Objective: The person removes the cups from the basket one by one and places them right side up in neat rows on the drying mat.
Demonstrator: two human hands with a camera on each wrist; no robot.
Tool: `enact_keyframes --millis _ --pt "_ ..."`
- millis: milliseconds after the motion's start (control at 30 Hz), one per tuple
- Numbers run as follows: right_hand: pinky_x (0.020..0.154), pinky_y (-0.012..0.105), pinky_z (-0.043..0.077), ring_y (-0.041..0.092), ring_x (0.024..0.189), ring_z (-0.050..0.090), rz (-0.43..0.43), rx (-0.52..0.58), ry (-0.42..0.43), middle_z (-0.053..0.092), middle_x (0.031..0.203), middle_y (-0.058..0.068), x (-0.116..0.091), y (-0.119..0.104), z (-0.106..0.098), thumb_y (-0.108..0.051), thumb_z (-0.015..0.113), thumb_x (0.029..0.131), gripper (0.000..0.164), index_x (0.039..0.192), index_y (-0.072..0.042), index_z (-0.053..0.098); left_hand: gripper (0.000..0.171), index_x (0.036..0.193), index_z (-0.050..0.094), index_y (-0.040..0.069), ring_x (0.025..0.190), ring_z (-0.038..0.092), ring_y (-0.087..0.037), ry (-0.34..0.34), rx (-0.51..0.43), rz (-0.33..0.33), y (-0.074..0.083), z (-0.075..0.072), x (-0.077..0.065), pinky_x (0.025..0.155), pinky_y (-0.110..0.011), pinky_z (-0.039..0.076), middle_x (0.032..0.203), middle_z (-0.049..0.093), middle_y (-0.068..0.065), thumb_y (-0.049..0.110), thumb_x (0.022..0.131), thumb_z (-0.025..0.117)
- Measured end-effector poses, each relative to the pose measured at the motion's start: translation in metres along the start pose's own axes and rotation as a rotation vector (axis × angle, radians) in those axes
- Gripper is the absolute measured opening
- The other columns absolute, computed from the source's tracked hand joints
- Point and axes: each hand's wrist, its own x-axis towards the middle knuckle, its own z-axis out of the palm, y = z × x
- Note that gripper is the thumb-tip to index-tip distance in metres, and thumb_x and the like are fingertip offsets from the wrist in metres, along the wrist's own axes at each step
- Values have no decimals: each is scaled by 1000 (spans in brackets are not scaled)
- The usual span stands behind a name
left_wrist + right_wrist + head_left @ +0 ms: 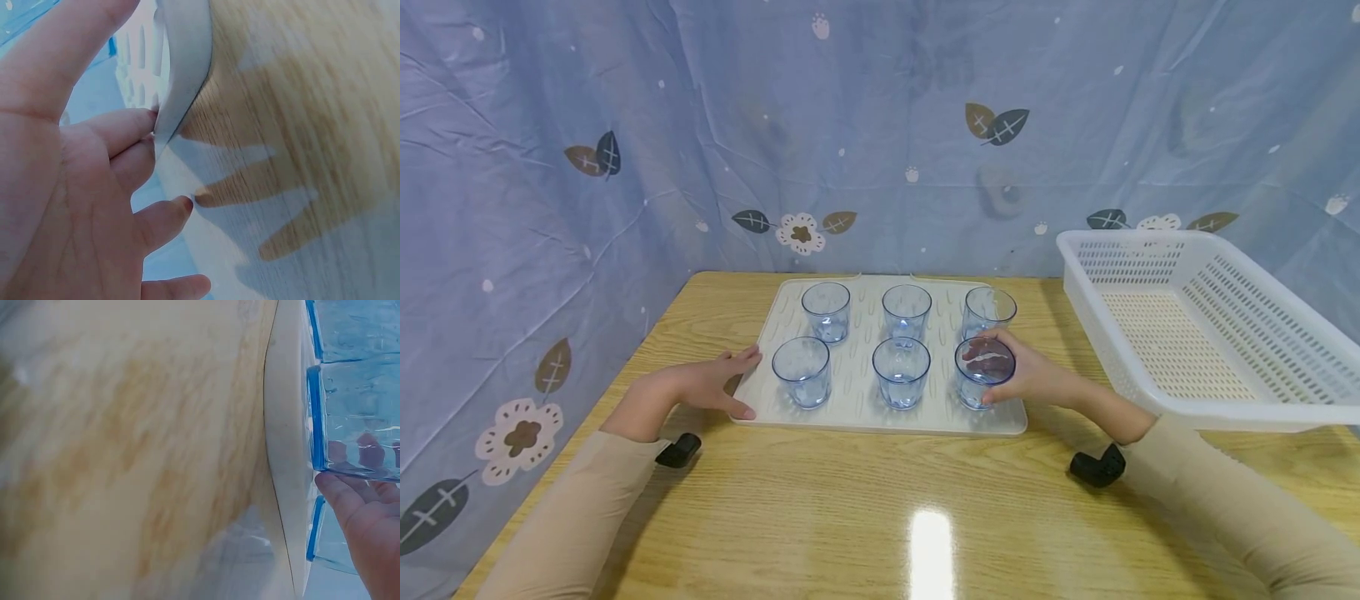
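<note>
Clear bluish glasses stand upright in two rows of three on a white ribbed tray (853, 400). My right hand (1037, 375) holds the front right glass (976, 392), thumb on its near side and fingers round the far side. In the right wrist view, the fingertips (340, 494) press against that glass (356, 412) close to its base. At the tray's left edge, my left hand (707, 387) has its thumb and fingers spread, touching the rim. The left wrist view shows fingers (128, 128) against the tray's side (187, 62). Behind the held glass stands the back right glass (988, 307).
A white slotted plastic basket (1150, 408) sits at the right of the wooden table (820, 500). A blue patterned cloth (880, 125) hangs behind and to the left. Glasses (902, 375) stand close to the held one on the tray.
</note>
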Motion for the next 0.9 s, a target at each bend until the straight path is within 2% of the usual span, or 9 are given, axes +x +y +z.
enact_keyframes --millis 100,233,400,467,700,900 --pt "97 21 48 40 124 59 -9 10 -17 56 134 33 0 1 -2 -29 94 75 100 143 15 35 110 161 11 -8 145 -6 -63 -2 -5 0 0 1 0 112 -75 11 166 -1 -31 41 90 80" --pt "98 24 50 43 128 56 -21 89 -66 50 139 39 -2 4 -3 -24 92 77 104 148 16 27 110 161 11 -8 145 -5 -63 -1 -2 -7 0 2 0 112 -75 11 166 -1 -30 40 90 80" --pt "98 26 50 29 133 54 -71 102 -73 40 146 43 -4 2 -6 -16 88 83 105 154 14 17 110 161 11 -7 145 -4 -62 5 11 -18 1 1 -1 112 -75 13 167 0 -29 40 90 80" --pt "100 24 48 27 135 52 -84 69 -45 38 148 41 -5 -1 -8 -13 86 85 101 155 13 17 110 161 11 -7 146 -4 -62 6 10 -19 1 1 -1 112 -75 13 167 0 -29 40 90 81" --pt "107 13 34 51 137 41 -100 -104 125 45 147 35 -10 -21 -6 5 76 89 75 152 8 34 105 161 13 -7 145 -3 -62 22 -2 -10 -3 2 -2 112 -75 11 167 0 -30 41 93 76" --pt "108 12 33 45 130 52 -193 -310 257 55 140 30 -12 -38 -2 8 78 86 64 143 9 48 94 158 27 -9 146 13 -60 90 101 8 2 -2 0 115 -69 19 164 14 -33 43 95 73"
